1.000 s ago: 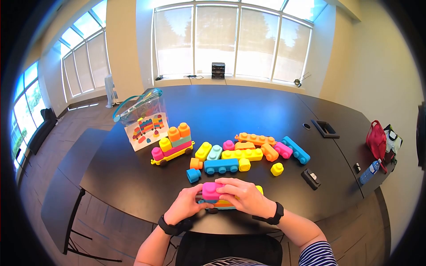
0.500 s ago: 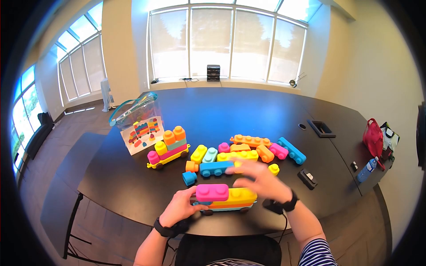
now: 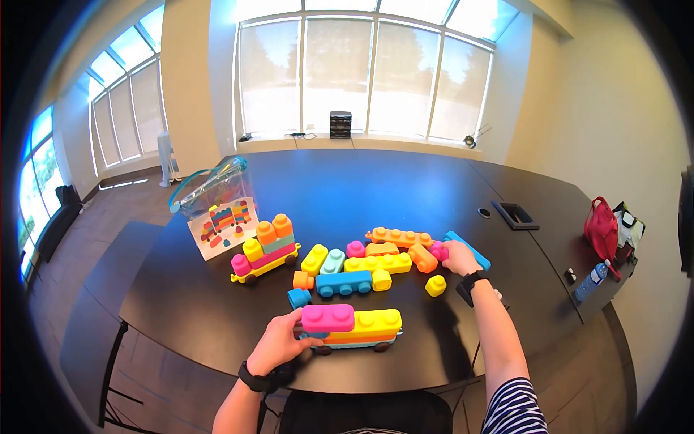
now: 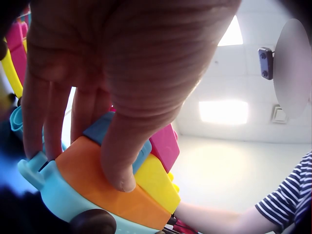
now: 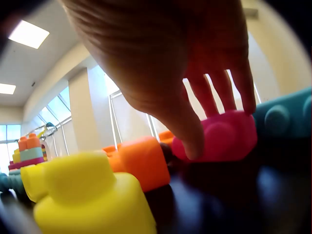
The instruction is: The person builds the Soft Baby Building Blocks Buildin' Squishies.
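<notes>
My left hand (image 3: 278,343) grips the end of a toy train car made of stacked building blocks. In the left wrist view its thumb presses an orange block (image 4: 83,163) above the light blue wheeled base (image 4: 61,192), and fingers reach round the far side. On top sit a pink block (image 3: 327,317), raised over a blue one, and a yellow block (image 3: 376,320). At the right of the loose blocks, my right hand (image 3: 460,260) pinches another pink block (image 5: 222,136) between thumb and fingers, low at the tabletop.
Several loose blocks lie mid-table, among them a long blue block (image 3: 343,284) and a small yellow block (image 3: 435,286). A finished-looking train car (image 3: 265,259), a picture card (image 3: 224,228) and a clear bag (image 3: 217,188) stand left. A water bottle (image 3: 591,281) is right.
My right hand has left the pink block on the train car, reached forward and right, and taken hold of another pink block. The left hand stays on the car.
</notes>
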`<state>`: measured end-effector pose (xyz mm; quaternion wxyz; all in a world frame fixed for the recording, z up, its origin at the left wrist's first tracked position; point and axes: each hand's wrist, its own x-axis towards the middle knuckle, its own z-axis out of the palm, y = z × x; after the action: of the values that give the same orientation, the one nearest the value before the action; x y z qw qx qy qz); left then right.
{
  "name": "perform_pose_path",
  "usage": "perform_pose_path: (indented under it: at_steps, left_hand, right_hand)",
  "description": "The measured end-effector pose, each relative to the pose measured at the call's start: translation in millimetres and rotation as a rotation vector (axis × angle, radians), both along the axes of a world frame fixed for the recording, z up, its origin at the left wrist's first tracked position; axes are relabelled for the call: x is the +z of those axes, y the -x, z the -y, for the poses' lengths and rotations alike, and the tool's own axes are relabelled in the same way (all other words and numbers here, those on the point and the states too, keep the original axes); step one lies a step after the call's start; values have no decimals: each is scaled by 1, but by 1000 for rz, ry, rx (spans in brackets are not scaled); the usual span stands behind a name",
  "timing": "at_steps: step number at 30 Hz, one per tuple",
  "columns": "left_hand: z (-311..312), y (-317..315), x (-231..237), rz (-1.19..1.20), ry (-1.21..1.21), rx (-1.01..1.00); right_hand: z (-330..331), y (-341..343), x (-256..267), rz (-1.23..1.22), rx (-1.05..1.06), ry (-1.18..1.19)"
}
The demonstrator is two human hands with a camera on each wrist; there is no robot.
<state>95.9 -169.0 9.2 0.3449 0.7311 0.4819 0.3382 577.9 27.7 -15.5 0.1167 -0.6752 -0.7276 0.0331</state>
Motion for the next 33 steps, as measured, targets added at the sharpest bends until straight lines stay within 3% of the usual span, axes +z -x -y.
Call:
perform_pose_path:
  at_steps: [3,6,9,12,15,16,19,21,23,25,33]
  left_hand:
    - [0,0,4,-23,21,-8]
    - [0,-1,4,-7,27,-12]
    - [0,-1,5,4,23,-21]
    - [1,-1,5,-10,39,-12]
    - [-1,0,0,-8,30,-17]
    - [-2,0,-1,0,28,-17]
    - [-2,-1,-2,32,22,-25]
    - [-1,-2,-2,63,19,-32]
    - [0,-3,1,53,15,-28]
    - [1,-2,1,44,11,-24]
    - [0,-2,-4,21,-20,-16]
  right_hand:
    - [1,4,-16,12,-29,-173]
    - [-1,7,-18,143,-51,-184]
    - [-20,-12,-44,290,-18,-359]
    - [-11,-7,-22,97,-120,-380]
    - [27,36,28,-332,-34,-523]
    - [37,48,42,-498,85,-457]
    - [107,106,96,-517,473,-289]
    - [131,123,96,-473,677,-176]
    - [158,145,94,-582,755,-115]
    - [167,153,88,-512,773,-49]
    - [181,165,75,-306,762,-216]
